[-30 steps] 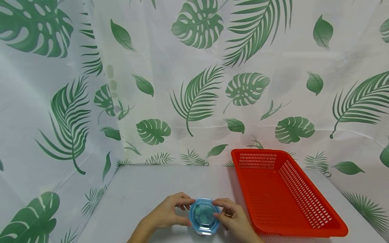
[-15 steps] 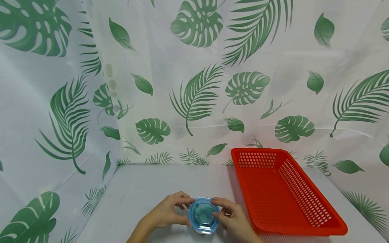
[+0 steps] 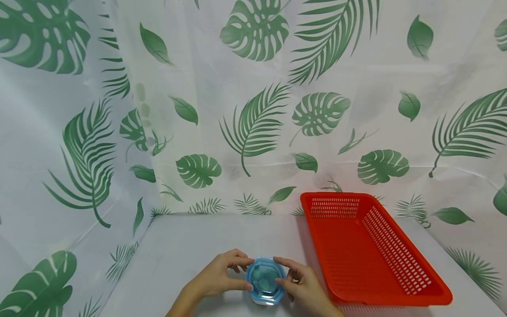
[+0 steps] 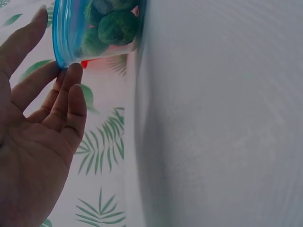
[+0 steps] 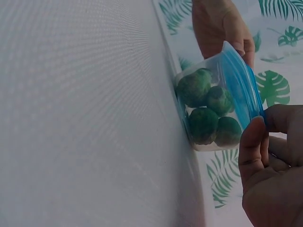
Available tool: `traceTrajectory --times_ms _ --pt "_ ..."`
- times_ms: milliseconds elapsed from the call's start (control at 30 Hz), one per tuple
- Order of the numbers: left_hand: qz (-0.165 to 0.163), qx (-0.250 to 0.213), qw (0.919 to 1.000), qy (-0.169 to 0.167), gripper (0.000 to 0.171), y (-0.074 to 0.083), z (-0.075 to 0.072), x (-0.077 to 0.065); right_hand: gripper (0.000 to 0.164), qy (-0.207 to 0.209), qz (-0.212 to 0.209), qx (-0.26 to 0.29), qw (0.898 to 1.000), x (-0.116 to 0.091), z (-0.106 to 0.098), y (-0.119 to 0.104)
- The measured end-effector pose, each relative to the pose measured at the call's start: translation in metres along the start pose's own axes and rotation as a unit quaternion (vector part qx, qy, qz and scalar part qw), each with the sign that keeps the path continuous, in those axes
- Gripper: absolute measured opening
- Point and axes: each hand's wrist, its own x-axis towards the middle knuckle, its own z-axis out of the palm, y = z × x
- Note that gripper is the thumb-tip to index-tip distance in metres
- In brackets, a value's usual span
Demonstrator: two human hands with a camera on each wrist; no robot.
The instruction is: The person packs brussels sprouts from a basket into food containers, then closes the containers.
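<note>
A small clear plastic tub [image 5: 198, 141] with a blue lid [image 3: 264, 276] stands on the table between my hands. Several green balls [image 5: 203, 125], which look like Brussels sprouts, show through its side. My right hand [image 3: 303, 286] pinches the lid's rim between thumb and index finger. On the opposite side, my left hand [image 3: 219, 277] touches the lid's edge with its index fingertip, fairly straight. In the left wrist view, the left thumb [image 4: 28, 38] stands slightly apart from the tub. Whether the lid is loose cannot be told.
A large red slotted basket [image 3: 348, 246] stands close to the right of my right hand. The pale table [image 3: 190, 237] meets a white leaf-printed sheet [image 3: 222, 66] at the back and left. The table surface stretches left and behind the tub.
My right index fingertip has shifted slightly left and back along the lid's rim. The lid appears turned slightly. The left thumb tip has shifted slightly. Basket and tub stay about where they were.
</note>
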Motion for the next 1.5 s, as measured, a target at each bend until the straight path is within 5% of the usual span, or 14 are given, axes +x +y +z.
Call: traceTrajectory --times_ms 467,967,1500 --pt "0.021 -0.007 0.9998 0.001 0.061 0.0003 0.0045 0.0035 0.055 -0.014 -0.007 -0.005 1.0 0.0 -0.001 -0.0018" --pt "-0.019 0.0 0.9996 -0.021 0.069 0.0059 0.0011 0.0004 0.057 -0.036 -0.009 -0.027 0.999 0.0034 -0.0019 -0.0071" --pt "-0.015 -0.02 0.999 -0.037 0.068 -0.0002 -0.0008 0.0016 0.056 -0.047 -0.041 -0.034 0.997 0.0048 -0.0033 -0.0033"
